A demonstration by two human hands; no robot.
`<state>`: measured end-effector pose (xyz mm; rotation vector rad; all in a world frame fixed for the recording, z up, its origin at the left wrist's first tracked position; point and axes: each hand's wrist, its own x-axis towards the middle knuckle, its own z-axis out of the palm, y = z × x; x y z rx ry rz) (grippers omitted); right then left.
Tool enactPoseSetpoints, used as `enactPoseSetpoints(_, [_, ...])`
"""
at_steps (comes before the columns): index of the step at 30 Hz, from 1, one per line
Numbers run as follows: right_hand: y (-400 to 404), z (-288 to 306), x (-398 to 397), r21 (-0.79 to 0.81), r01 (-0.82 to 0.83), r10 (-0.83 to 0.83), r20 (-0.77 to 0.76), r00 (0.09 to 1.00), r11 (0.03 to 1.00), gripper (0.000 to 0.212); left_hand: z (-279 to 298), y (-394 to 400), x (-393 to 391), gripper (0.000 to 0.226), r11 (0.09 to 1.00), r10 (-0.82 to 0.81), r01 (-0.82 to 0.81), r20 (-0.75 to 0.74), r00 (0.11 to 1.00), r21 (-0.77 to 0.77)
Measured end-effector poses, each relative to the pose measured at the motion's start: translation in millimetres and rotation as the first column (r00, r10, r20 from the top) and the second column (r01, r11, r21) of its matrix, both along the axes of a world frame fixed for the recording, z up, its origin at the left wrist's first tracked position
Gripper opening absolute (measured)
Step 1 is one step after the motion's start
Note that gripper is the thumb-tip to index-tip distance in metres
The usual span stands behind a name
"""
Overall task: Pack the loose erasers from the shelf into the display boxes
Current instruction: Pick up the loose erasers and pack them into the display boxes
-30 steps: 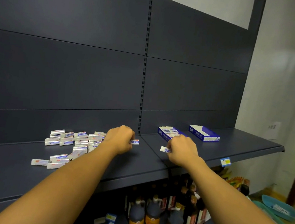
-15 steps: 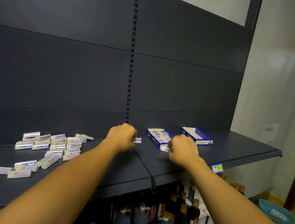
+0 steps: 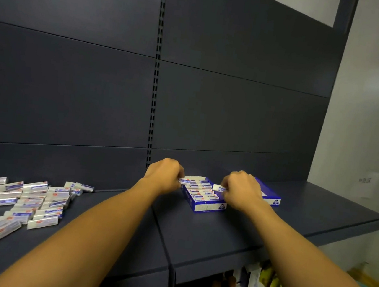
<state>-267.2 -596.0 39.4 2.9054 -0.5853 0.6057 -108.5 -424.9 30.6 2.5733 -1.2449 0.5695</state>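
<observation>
Erasers (image 3: 21, 199) lie loose on the shelf (image 3: 220, 237); each hand, left hand (image 3: 164, 176) and right hand (image 3: 242, 189), pinches one over the display box (image 3: 203, 196).

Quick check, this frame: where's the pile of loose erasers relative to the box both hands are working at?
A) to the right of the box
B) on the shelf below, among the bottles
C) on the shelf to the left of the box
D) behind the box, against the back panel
C: the loose erasers lie on the shelf left of the box, where the left hand and right hand each pinch an eraser.
</observation>
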Motion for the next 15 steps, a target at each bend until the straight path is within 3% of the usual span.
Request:
enactPoseSetpoints(4, [-24,-5,21,0.047,-0.028,0.027,0.005,1.000,0.998,0.030,-9,-19,14,0.019,1.000,0.011,-0.011,-0.028,1.000,0.014])
enactPoseSetpoints(11, [-67,-18,63,0.059,-0.133,0.131,0.040,0.991,0.989,0.027,-19,-53,28,0.022,0.985,0.059,-0.096,-0.242,0.968,-0.140])
enactPoseSetpoints(15, [-85,-30,88,0.105,-0.220,0.216,0.052,0.975,0.970,0.028,-21,-67,32,0.020,0.976,0.105,-0.153,-0.276,0.955,-0.158])
